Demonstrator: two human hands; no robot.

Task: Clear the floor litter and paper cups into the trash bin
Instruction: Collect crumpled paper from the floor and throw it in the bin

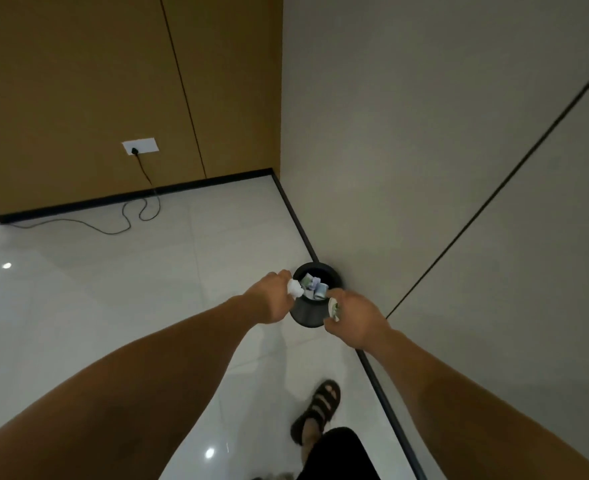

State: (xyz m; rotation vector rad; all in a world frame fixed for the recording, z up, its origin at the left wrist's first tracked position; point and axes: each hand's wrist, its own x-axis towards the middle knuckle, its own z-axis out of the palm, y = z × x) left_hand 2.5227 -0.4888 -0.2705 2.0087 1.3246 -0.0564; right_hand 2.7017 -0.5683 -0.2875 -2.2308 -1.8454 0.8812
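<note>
A small black trash bin (pixel 308 315) stands on the floor against the grey wall, with several crumpled papers and cups (pixel 314 289) inside it. My left hand (pixel 272 297) is at the bin's left rim, shut on a crumpled white paper (pixel 295 288) that sits over the opening. My right hand (pixel 353 318) is at the bin's right rim, shut on a paper cup (pixel 334 308) with a green print, its mouth turned toward the bin.
A white tiled floor (pixel 130 289) spreads to the left. A black cable (pixel 126 216) runs from a wall socket (pixel 140 146) across the floor at the back. My sandalled foot (pixel 317 410) stands just below the bin, beside the black skirting (pixel 383 393).
</note>
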